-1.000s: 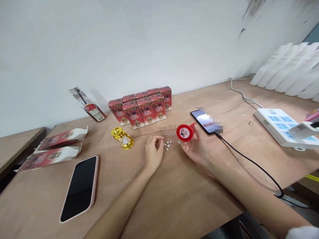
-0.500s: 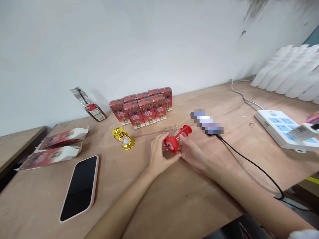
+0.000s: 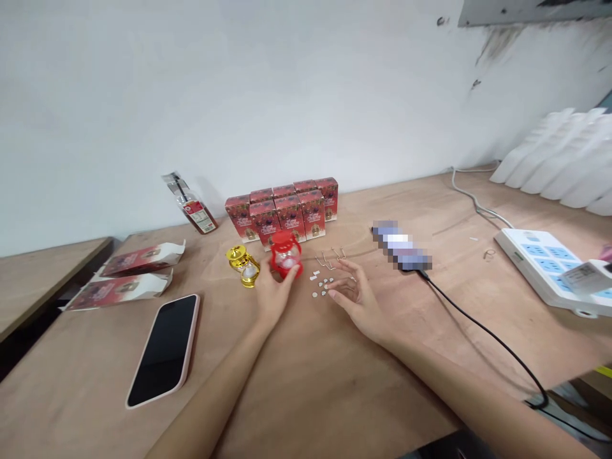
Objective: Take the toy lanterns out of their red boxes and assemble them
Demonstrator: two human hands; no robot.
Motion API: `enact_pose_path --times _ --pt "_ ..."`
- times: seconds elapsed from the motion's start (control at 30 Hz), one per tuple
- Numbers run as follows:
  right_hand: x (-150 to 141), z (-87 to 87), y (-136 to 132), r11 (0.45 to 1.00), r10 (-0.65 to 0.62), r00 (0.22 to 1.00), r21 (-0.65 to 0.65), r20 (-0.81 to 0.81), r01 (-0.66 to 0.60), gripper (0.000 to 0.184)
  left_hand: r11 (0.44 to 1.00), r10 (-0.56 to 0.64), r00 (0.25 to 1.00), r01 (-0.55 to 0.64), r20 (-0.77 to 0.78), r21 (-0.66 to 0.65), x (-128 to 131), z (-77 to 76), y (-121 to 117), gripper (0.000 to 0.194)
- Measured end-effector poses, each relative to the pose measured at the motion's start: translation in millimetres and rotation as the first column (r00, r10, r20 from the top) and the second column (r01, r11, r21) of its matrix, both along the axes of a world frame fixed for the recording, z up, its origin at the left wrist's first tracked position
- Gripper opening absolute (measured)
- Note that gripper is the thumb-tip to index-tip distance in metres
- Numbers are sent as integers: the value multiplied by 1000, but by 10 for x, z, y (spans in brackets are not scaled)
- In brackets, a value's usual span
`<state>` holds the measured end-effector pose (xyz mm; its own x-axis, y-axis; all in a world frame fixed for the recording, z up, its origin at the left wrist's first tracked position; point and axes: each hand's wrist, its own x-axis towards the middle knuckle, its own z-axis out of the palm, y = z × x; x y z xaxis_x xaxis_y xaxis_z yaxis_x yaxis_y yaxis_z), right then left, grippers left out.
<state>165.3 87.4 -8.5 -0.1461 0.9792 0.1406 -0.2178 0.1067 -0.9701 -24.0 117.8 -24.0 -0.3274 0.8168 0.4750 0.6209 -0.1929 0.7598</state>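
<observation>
My left hand (image 3: pixel 272 298) is wrapped around the lower part of a small red lantern (image 3: pixel 285 243) with a clear middle, standing upright. Just left of it stands a gold lantern (image 3: pixel 247 273) of the same shape. Over to the right, my right hand (image 3: pixel 362 305) holds nothing visible, its fingers apart and curved. Near its fingertips lie several small silvery discs (image 3: pixel 321 285), perhaps button cells, and two small white pieces (image 3: pixel 314 276). Behind them are several thin bent metal wires (image 3: pixel 324 261).
Red printed boxes (image 3: pixel 289 213) stand in rows near the wall. Flattened cartons (image 3: pixel 138 258), a bottle (image 3: pixel 198 213) and a black-screened phone (image 3: pixel 165 350) are to the left. A cabled phone (image 3: pixel 400 245) and a white power strip (image 3: pixel 540 255) lie to the right.
The red lantern has gone from tilted between both hands to upright in my left hand, further left beside the gold one. My right hand has let go of it, uncovering the discs.
</observation>
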Motion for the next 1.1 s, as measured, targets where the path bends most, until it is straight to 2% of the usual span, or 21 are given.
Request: enact_pose_path --times 0.07,0.13,0.2,0.3,0.4,0.5,0.57,0.63,0.73,0.83,0.87,0.93,1.1 --pt "-5 -10 1 997 -74 996 15 51 73 45 997 69 998 -69 -8 -32 -120 -14 63 53" --pt "-8 -13 0 993 -114 988 38 101 111 40 992 95 989 -104 -110 -76 -193 -20 93 49" --pt "-2 -24 -7 989 -136 976 76 172 125 37 983 84 975 -115 -203 -143 -217 -19 93 42" --pt "27 -68 4 971 -201 942 183 269 155 36 972 67 966 -119 -248 -204 -204 -16 43 40" --pt "59 -73 132 921 -305 886 343 349 182 33 973 8 939 -87 -343 -215 -186 -37 -91 45" --pt "54 78 457 823 -431 769 556 472 119 33 975 -42 838 -84 -545 -203 -198 -90 -318 50" --pt "27 253 770 730 -496 660 683 564 -36 41 975 -82 770 -68 -633 -210 -220 -124 -499 50" --pt "-7 425 1105 677 -571 519 722 637 -141 53 967 -158 715 -27 -681 -252 -239 -139 -677 48" --pt "-41 562 1515 668 -609 332 691 720 -274 69 945 -267 644 29 -717 -326 -239 -116 -890 49" --pt "-25 535 1717 701 -599 217 636 771 -324 70 920 -339 612 59 -714 -386 -212 -56 -990 51" --pt "-12 507 1745 700 -608 215 644 764 -308 67 911 -359 610 64 -706 -407 -202 -33 -996 52" --pt "9 454 1774 675 -635 257 685 729 -274 58 890 -395 616 70 -682 -451 -186 11 -974 53" --pt "-27 468 1876 589 -586 442 731 679 -343 47 839 -482 636 137 -603 -526 -175 103 -804 57"
